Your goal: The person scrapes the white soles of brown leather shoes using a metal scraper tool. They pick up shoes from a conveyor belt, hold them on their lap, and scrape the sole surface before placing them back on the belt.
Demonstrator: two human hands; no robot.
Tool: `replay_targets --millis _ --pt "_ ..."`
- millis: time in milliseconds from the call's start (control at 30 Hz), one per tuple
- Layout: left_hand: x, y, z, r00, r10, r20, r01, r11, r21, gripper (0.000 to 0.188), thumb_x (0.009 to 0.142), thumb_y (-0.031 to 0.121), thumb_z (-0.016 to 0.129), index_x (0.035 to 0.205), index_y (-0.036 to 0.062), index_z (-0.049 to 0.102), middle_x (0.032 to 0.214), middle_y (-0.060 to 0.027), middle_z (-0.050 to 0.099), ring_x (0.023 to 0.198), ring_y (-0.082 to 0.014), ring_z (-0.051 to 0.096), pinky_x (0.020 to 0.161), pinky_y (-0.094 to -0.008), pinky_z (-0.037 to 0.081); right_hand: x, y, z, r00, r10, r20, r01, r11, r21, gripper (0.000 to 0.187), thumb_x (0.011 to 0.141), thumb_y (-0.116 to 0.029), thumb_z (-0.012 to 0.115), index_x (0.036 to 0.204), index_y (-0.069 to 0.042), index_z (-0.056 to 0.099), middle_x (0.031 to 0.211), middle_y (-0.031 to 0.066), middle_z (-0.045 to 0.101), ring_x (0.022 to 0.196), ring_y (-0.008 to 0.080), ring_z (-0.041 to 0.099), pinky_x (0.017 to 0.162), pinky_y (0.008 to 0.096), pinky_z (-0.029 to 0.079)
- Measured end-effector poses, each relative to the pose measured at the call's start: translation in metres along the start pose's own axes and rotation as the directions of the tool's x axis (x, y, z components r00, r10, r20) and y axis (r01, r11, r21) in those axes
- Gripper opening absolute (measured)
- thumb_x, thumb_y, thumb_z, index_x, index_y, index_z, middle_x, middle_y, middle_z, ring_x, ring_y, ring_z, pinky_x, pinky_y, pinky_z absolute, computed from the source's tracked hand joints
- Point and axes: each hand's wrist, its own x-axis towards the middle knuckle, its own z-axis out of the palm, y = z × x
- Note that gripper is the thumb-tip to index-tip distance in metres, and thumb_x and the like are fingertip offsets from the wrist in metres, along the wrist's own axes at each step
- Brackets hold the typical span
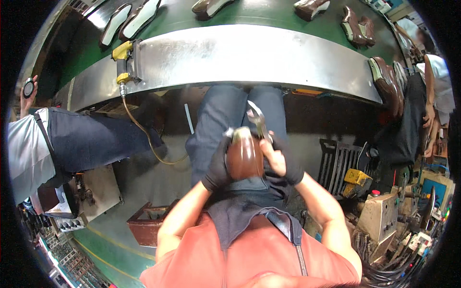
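Note:
I hold a glossy brown shoe [244, 156] over my lap, its rounded surface facing me and a pale patch at its far end. My left hand [218, 165], in a dark fingerless glove, is closed around the shoe's left side. My right hand [282, 161], gloved the same way, grips silvery metal pincers [258, 117] beside the shoe's right edge. The curved head of the pincers points away from me, above the shoe's far end. Motion blurs the tool and the shoe slightly, and its handles are mostly hidden in my fingers.
A metal ledge [249, 57] runs across in front of me, with a yellow air stapler [124, 62] and its hose at the left. Brown shoes [211, 7] sit on the green belt beyond. Co-workers stand left and right. A machine [379, 216] is at my right.

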Motion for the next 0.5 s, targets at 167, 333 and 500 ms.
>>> replay_targets --millis 167,333,500 --pt "0.019 0.042 -0.036 0.99 0.119 0.073 -0.138 0.917 0.375 0.081 0.08 0.013 0.079 0.146 0.0029 0.035 0.133 -0.0113 0.055 0.12 -0.02 0.054 0.102 -0.0349 0.045 0.037 0.025 -0.025 0.99 0.068 0.127 -0.078 0.994 0.082 0.045 0.103 -0.046 0.048 0.1 -0.004 0.064 0.084 -0.0014 0.058 0.076 0.0069 0.054 0.067 0.0241 0.044" --pt "0.031 0.012 -0.027 0.994 0.06 -0.094 -0.018 0.917 0.398 0.08 0.079 0.01 0.076 0.145 -0.0036 0.033 0.135 -0.0169 0.053 0.124 -0.0245 0.053 0.104 -0.0346 0.044 0.015 0.059 0.002 0.976 0.21 -0.049 -0.203 0.972 0.119 0.047 0.104 -0.042 0.047 0.099 0.0 0.068 0.084 0.0022 0.066 0.073 0.012 0.057 0.069 0.0284 0.048" --pt "0.023 -0.058 -0.011 0.911 0.148 -0.384 0.015 0.92 0.391 0.079 0.08 0.014 0.077 0.143 -0.0078 0.035 0.14 -0.0207 0.05 0.128 -0.028 0.05 0.107 -0.0357 0.041 0.003 0.054 -0.037 0.97 0.215 0.108 -0.208 0.975 -0.078 0.042 0.103 -0.041 0.048 0.106 -0.004 0.068 0.089 0.0012 0.067 0.076 0.0091 0.055 0.07 0.0261 0.048"
